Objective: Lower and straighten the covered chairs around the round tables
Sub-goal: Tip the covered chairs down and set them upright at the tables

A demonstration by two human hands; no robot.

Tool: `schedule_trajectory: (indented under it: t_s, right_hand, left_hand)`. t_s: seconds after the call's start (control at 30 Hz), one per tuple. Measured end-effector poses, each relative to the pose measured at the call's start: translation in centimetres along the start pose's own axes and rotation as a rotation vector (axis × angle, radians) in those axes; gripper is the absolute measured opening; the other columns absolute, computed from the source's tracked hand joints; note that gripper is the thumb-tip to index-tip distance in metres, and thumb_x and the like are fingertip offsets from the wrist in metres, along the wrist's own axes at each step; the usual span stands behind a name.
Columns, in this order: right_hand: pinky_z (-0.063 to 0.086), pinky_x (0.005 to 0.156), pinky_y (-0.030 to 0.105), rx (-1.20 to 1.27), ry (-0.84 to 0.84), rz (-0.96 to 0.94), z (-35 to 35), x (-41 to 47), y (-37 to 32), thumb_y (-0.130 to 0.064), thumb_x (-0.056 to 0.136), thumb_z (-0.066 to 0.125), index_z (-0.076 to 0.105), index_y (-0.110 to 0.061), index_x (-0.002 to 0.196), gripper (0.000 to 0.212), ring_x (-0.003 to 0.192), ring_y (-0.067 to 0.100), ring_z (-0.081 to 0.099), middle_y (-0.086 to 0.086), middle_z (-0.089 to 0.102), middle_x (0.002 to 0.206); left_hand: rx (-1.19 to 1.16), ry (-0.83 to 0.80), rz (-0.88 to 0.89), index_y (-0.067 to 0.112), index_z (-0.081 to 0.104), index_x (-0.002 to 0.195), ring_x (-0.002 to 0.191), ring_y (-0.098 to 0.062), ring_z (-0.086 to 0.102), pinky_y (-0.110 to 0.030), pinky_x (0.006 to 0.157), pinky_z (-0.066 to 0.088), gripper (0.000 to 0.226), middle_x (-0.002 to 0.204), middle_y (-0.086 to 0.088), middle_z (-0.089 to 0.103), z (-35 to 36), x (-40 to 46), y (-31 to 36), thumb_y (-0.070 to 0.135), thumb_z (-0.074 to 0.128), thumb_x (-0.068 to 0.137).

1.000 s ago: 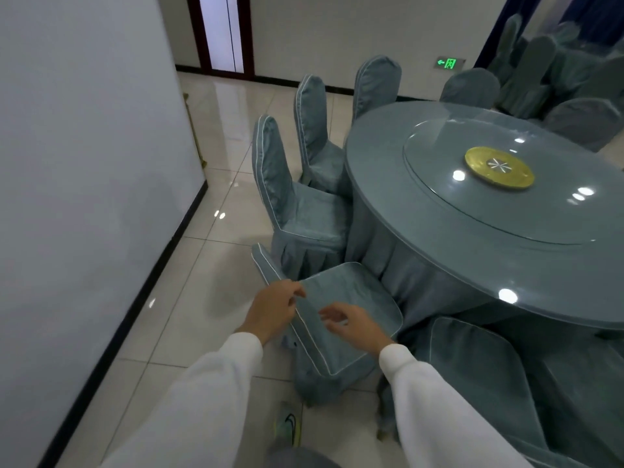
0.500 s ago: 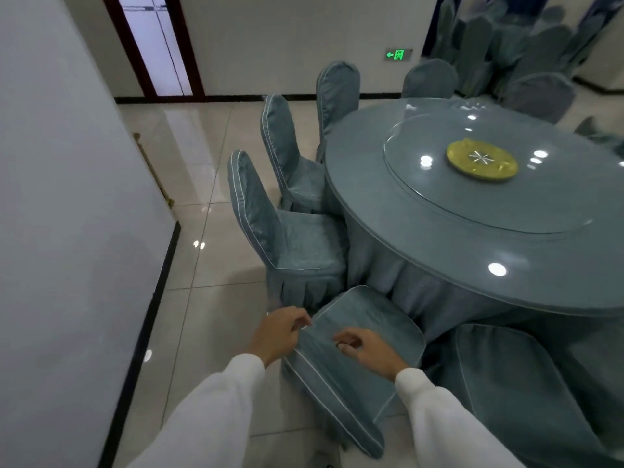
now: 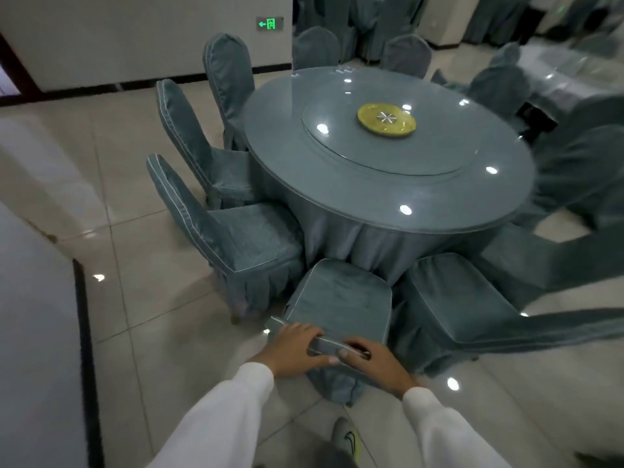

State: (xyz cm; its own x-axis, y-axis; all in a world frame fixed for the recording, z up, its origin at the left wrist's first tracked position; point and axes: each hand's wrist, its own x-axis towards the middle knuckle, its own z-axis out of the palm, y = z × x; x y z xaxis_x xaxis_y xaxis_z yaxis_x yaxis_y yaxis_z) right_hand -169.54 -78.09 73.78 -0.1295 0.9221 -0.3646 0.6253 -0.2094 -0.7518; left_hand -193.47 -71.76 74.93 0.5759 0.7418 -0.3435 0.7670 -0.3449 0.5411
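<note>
Both hands sit on the top edge of the nearest covered chair (image 3: 341,305), whose back leans toward the person while its seat points at the round table (image 3: 388,157). The left hand (image 3: 290,349) curls its fingers (image 3: 309,332) over the piped rim of the chair back, thumb lying along the near face of the cover. The right hand (image 3: 378,363) grips the same rim just beside it, fingers (image 3: 354,346) hooked over the top; their tips are tucked behind the fabric and cannot be seen. Between the two hands a short strip of the rim shows. White sleeves (image 3: 219,417) cover both forearms and run off the bottom edge.

Beyond the fingertips the chair seat reaches to the draped tablecloth, and its legs are hidden by the skirt. To the left of the left fingers stands an upright covered chair (image 3: 233,238), with two more behind it along the table. To the right of the right fingers another covered chair (image 3: 456,298) lies tipped with its back stretching off to the right, blurred at the edge. On the table, well past the fingers, a glass turntable carries a yellow disc (image 3: 386,119). Below the hands a shoe (image 3: 347,437) shows partly, cut off by dark cloth. Far chairs at the top right are too smeared to make out.
</note>
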Motion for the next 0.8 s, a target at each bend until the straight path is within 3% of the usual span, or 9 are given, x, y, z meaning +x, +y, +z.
schedule_trajectory:
  t_s: [0.1,0.2,0.33,0.43,0.5,0.63,0.8]
  right_hand:
    - [0.055,0.089,0.027,-0.090,0.083,0.036,1.5,-2.1,0.6,-0.071,0.085,0.066,0.062,-0.042,0.123,0.047,0.100,0.002,0.064,-0.019,0.068,0.113]
    - [0.052,0.097,0.031,-0.183,0.177,0.076,1.9,-4.0,0.4,-0.044,0.094,0.069,0.058,-0.034,0.131,0.040,0.107,0.007,0.060,-0.014,0.063,0.120]
    - [0.051,0.097,0.031,-0.245,0.254,0.129,1.7,-5.2,1.2,-0.031,0.097,0.066,0.057,-0.037,0.130,0.035,0.109,0.010,0.061,-0.016,0.063,0.119]
    - [0.051,0.097,0.038,-0.401,0.294,0.142,1.7,-5.6,2.9,-0.045,0.099,0.052,0.047,-0.049,0.136,0.037,0.109,0.011,0.061,-0.018,0.061,0.128]
    - [0.050,0.096,0.035,-0.461,0.293,0.127,1.1,-5.6,3.7,-0.052,0.100,0.043,0.039,-0.053,0.145,0.045,0.109,0.011,0.060,-0.018,0.060,0.130]
    - [0.051,0.093,0.029,-0.482,0.302,0.097,-0.4,-4.8,4.5,-0.052,0.101,0.046,0.034,-0.055,0.150,0.050,0.107,0.008,0.061,-0.018,0.061,0.127]
    - [0.052,0.092,0.029,-0.480,0.303,0.120,-2.6,-3.9,5.6,-0.054,0.098,0.048,0.037,-0.054,0.149,0.052,0.102,0.010,0.062,-0.013,0.064,0.121]
  left_hand:
    - [0.070,0.064,0.075,0.029,0.051,0.136,0.128,-0.018,0.047,-0.034,0.110,0.035,0.055,0.137,0.007,0.054,0.9,0.0,-0.6,0.047,0.069,0.086]
    - [0.134,0.150,0.125,0.027,0.055,0.131,0.124,-0.020,0.051,-0.032,0.105,0.036,0.042,0.133,0.006,0.059,1.1,0.3,-0.7,0.024,0.066,0.090]
    - [0.179,0.172,0.167,0.025,0.063,0.124,0.112,-0.026,0.060,-0.033,0.099,0.043,0.034,0.122,-0.001,0.068,1.0,1.0,-0.8,0.021,0.065,0.090]
    - [0.261,0.174,0.224,0.024,0.064,0.120,0.107,-0.029,0.063,-0.032,0.095,0.045,0.032,0.117,-0.003,0.071,1.2,1.6,-0.9,0.022,0.067,0.088]
    - [0.278,0.177,0.235,0.028,0.063,0.121,0.106,-0.028,0.065,-0.033,0.094,0.048,0.032,0.116,-0.001,0.071,1.0,2.0,-0.8,0.028,0.066,0.089]
    - [0.313,0.154,0.242,0.037,0.057,0.123,0.106,-0.024,0.064,-0.036,0.090,0.051,0.034,0.116,0.005,0.070,0.5,3.4,-0.8,0.041,0.059,0.090]
    - [0.273,0.144,0.235,0.032,0.059,0.115,0.101,-0.027,0.064,-0.035,0.087,0.046,0.026,0.109,0.003,0.070,1.0,5.3,0.9,0.036,0.065,0.089]
